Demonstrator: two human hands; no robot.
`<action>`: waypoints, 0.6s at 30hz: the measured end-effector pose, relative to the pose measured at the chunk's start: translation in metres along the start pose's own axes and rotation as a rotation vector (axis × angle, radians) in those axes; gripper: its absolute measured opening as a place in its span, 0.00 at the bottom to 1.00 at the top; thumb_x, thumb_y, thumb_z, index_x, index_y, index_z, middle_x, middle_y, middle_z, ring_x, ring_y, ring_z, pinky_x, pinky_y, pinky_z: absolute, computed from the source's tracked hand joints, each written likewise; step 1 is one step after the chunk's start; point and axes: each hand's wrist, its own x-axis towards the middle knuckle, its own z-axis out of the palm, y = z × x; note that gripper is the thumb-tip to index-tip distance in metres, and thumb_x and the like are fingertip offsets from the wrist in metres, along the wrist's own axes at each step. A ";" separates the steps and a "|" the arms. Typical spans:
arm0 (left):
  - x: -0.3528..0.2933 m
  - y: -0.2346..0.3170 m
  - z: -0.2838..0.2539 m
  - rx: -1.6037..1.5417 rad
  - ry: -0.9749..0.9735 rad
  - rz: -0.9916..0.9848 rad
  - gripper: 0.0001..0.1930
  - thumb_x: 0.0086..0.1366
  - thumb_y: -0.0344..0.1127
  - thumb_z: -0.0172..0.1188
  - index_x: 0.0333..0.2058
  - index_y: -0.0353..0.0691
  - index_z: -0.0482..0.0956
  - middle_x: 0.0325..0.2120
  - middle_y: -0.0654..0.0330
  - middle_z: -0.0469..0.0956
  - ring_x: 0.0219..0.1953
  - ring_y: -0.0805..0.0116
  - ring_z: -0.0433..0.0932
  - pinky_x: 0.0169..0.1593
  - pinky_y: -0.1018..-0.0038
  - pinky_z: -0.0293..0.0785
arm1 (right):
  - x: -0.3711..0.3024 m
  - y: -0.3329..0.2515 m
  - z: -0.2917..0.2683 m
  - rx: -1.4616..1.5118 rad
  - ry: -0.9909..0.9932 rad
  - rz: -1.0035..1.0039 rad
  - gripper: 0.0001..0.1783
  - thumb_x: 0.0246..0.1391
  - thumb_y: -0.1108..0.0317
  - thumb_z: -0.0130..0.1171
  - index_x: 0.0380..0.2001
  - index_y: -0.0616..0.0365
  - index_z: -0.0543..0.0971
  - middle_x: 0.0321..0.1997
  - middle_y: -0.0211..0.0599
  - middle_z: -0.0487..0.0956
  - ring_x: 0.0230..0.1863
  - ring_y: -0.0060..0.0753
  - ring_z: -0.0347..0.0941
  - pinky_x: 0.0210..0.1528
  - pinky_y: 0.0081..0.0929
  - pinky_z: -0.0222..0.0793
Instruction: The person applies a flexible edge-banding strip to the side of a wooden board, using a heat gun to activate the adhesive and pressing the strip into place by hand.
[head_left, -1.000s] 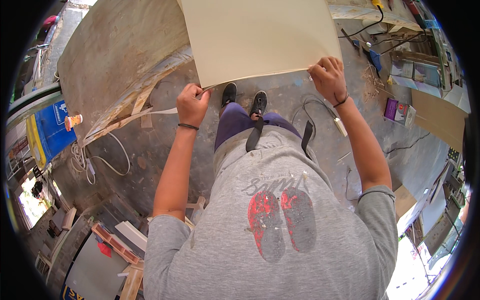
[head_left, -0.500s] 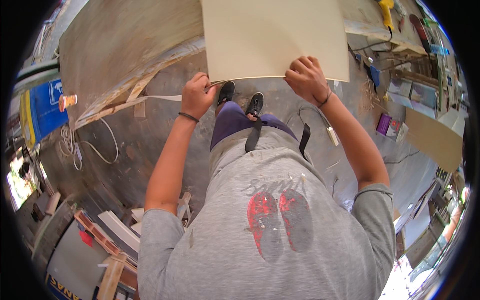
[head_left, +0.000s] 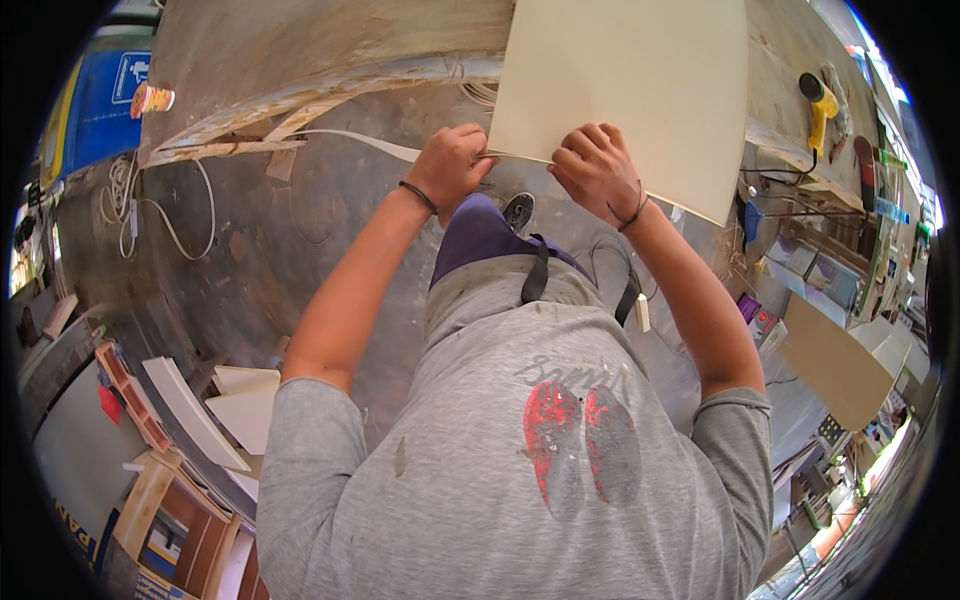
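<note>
A cream, flat board [head_left: 630, 80] lies on the workbench, its near edge reaching out over the bench front. My left hand [head_left: 453, 165] is closed on a thin pale edging strip [head_left: 375, 144] at the board's near left corner. From that hand the loose part of the strip curves away to the left. My right hand [head_left: 598, 172] is closed with curled fingers over the board's near edge, a short way right of my left hand. Its fingertips are partly hidden, and the strip under them is hard to make out.
The worn wooden workbench [head_left: 330, 45] spans the far side. A yellow heat gun [head_left: 820, 110] rests on its right part. An orange patterned cup [head_left: 152, 100] stands at its left end. A white cable [head_left: 205, 215] loops on the floor. White boards [head_left: 190, 410] lean at lower left.
My right hand has slid left along the board's edge, closer to my left hand. The whole view has turned, so the board appears farther right and slanted. My left hand keeps its grip.
</note>
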 end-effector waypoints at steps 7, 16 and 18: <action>0.004 0.006 -0.008 0.061 -0.069 0.008 0.08 0.53 0.34 0.62 0.24 0.37 0.75 0.26 0.55 0.76 0.31 0.53 0.76 0.37 0.60 0.71 | 0.050 -0.002 0.006 -0.014 -0.191 -0.054 0.31 0.42 0.62 0.64 0.54 0.43 0.70 0.60 0.32 0.67 0.66 0.35 0.56 0.62 0.51 0.55; 0.000 -0.001 -0.006 0.064 0.008 0.030 0.11 0.52 0.33 0.64 0.21 0.36 0.71 0.25 0.54 0.73 0.28 0.50 0.75 0.32 0.61 0.71 | 0.075 -0.001 0.003 -0.048 -0.444 -0.073 0.39 0.37 0.61 0.67 0.57 0.39 0.69 0.67 0.27 0.61 0.71 0.34 0.48 0.66 0.56 0.49; -0.004 0.000 -0.004 0.017 -0.012 -0.001 0.11 0.51 0.31 0.65 0.21 0.35 0.71 0.25 0.54 0.73 0.28 0.50 0.75 0.32 0.61 0.71 | 0.074 0.001 0.004 -0.050 -0.435 -0.072 0.38 0.37 0.61 0.68 0.57 0.39 0.69 0.67 0.27 0.60 0.71 0.34 0.47 0.66 0.56 0.49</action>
